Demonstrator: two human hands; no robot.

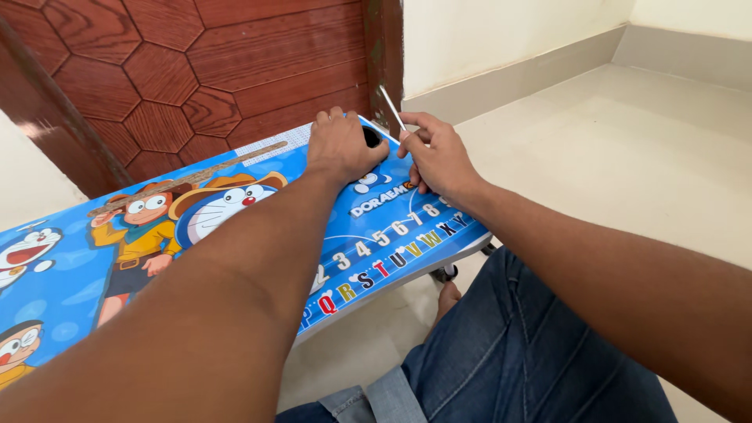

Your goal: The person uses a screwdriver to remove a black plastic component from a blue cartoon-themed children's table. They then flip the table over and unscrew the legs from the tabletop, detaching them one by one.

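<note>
A low blue table (pixel 392 243) printed with cartoon figures, letters and digits stands over my lap. My left hand (pixel 338 146) lies knuckles up on its far right corner, its fingers closed over a small dark object (pixel 371 136) that is mostly hidden. Beside it, my right hand (pixel 439 157) pinches a thin white stick (pixel 392 108) between thumb and fingers. The stick points up and to the left, with its lower end at the fingertips near the dark object.
A long, thin brown strip (pixel 188 177) lies across the tabletop near its far edge. A dark wooden panel with hexagon shapes (pixel 196 70) stands behind the table. Pale floor (pixel 627 141) and a white wall spread to the right. My jeans-clad leg (pixel 509 345) is under the table.
</note>
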